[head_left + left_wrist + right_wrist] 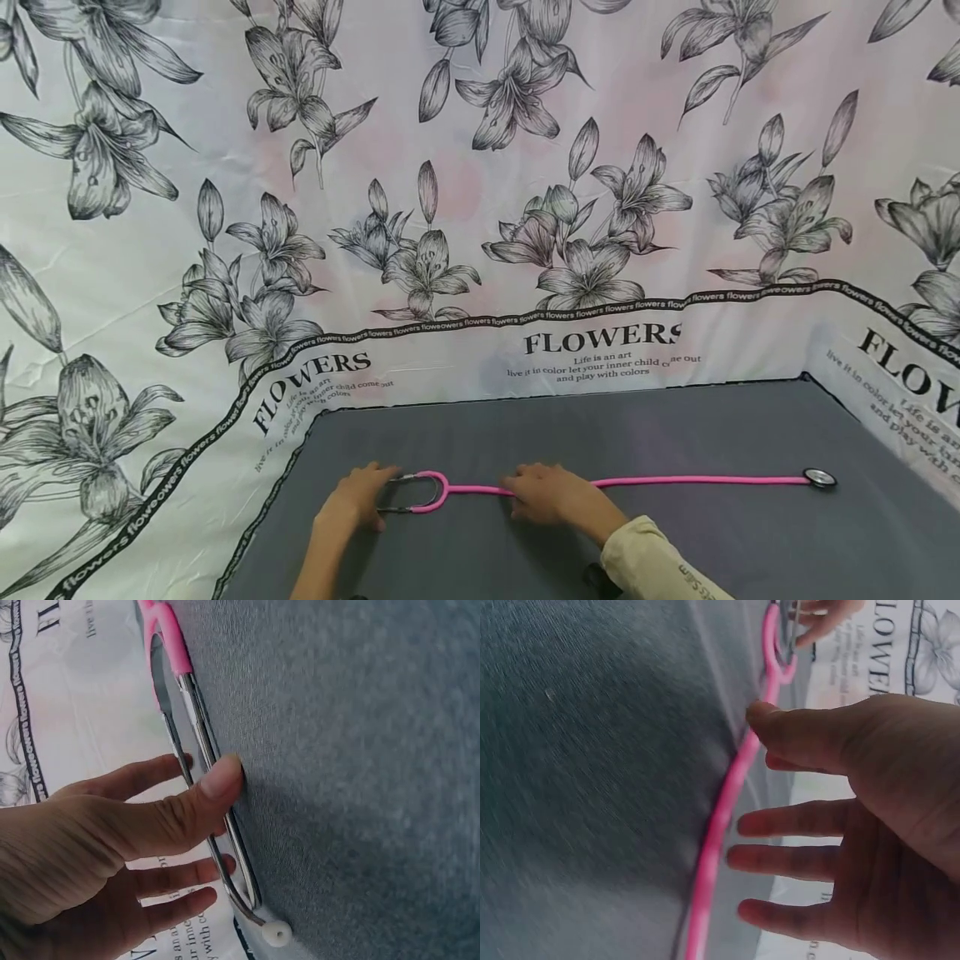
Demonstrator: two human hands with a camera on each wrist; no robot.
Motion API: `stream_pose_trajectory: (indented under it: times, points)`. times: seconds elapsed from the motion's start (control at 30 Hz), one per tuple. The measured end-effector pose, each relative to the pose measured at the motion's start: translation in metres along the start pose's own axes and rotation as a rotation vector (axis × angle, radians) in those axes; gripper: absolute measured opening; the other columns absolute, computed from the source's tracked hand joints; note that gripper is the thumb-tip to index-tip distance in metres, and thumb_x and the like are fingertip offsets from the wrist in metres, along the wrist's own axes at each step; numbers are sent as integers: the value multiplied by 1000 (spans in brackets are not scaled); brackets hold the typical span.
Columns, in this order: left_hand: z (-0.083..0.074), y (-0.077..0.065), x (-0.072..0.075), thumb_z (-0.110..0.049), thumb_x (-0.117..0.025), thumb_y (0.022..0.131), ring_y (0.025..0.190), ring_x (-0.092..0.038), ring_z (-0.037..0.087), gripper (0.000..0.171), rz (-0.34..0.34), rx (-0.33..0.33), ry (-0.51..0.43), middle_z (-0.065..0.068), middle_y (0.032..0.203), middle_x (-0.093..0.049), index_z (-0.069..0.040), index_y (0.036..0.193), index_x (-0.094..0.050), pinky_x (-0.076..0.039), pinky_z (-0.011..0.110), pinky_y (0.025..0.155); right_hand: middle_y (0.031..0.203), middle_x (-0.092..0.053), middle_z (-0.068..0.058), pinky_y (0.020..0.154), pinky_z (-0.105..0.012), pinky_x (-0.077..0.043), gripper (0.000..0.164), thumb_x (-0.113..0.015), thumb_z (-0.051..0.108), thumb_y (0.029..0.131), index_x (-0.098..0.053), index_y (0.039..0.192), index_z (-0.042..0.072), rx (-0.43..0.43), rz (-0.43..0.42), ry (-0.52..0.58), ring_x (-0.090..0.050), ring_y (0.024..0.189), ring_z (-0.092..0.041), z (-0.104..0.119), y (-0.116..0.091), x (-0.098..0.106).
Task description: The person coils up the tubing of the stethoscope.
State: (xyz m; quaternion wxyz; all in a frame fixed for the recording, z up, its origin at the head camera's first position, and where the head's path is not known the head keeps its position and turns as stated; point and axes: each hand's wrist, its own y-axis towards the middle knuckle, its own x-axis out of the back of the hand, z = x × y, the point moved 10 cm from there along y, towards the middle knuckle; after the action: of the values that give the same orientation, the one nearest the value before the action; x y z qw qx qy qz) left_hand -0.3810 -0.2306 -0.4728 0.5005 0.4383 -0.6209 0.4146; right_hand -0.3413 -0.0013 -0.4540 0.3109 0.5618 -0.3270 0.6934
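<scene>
The stethoscope [675, 480] lies nearly straight from side to side across the grey counter [675, 433], metal ear tubes [201, 724] to the left, pink hose running right to the round chestpiece [820, 478], which rests on its own, well apart from both hands. The left hand [352, 496] is at the ear tubes: its thumb lies across them while the fingers, spread apart, reach past to the other side, so the pair of tubes sits between thumb and fingertips. That straddling placement probably steadies the two tubes together, though how firmly it presses I cannot tell. One pale earpiece [277, 934] shows just beyond the fingers, at the end of a bent tube. The right hand [551, 492] is over the hose, between the yoke [444, 492] and the chestpiece; its thumb tip meets the hose, and the other fingers are straight and apart, not wrapped round it. So light a touch seems enough for a limp hose that the counter already carries, and having one hand at the metal part and one along the hose likely helps the whole length stay in line. Behind the counter a floral sheet [450, 250] hangs, and a pale sleeve [660, 558] covers the right forearm.
</scene>
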Motion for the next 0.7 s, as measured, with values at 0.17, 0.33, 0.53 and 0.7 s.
stream_pose_trajectory:
  times: [0.17,0.33,0.53,0.7]
  points:
    - [-14,-4,-5,-9,-84,53,98,-54,36,63,-15,-73,-6,9,104,-58,-17,109,-58,-43,56,75,100,-55,-3,73,-48,-46,45,-72,28,76,-57,118,20,-5,-18,-49,-55,96,-26,-1,-2,-12]
    - [-20,-1,-10,-9,-78,65,101,-54,34,49,23,-101,-30,7,105,-57,-19,107,-57,-43,55,77,95,-55,-2,71,-43,-47,38,-70,15,78,-53,111,19,17,-57,4,-55,92,-23,-7,-6,-10]
    - [-30,3,2,-9,-73,73,95,-58,26,40,-65,-163,62,3,102,-60,-18,108,-54,-45,49,76,91,-55,0,71,-37,-46,41,-71,1,73,-51,105,17,70,-77,6,-57,88,-18,-13,-12,-3]
    - [-44,5,28,-3,-70,75,83,-58,19,41,-164,-197,27,2,92,-60,-14,108,-50,-46,39,68,89,-52,1,64,-36,-46,36,-65,-2,77,-56,106,17,56,-149,39,-54,83,-19,-24,-15,24]
